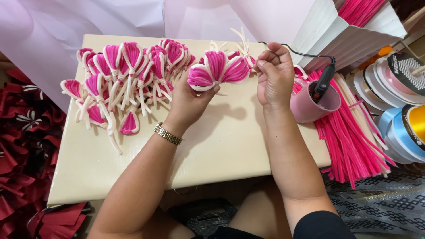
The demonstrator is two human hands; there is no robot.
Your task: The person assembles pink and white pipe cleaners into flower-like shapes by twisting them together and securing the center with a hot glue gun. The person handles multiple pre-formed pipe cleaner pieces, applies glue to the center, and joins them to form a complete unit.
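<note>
My left hand (191, 98) holds a cluster of pink petals edged in white pipe cleaner (218, 68) above the cream table (212, 150). A gold watch sits on that wrist. My right hand (274, 75) pinches the cluster's right side, where white pipe cleaner ends (242, 40) stick up. Both hands are raised over the middle of the table. A pile of finished pink and white petals (126, 82) lies at the table's far left.
A pink cup (305, 106) with a black corded tool (322, 82) stands right of my right hand. Loose pink pipe cleaners (354, 137) lie at the right edge, ribbon spools (398, 102) beyond. A white pleated paper holder (341, 33) sits far right. Dark red wrapping (22, 132) lies left.
</note>
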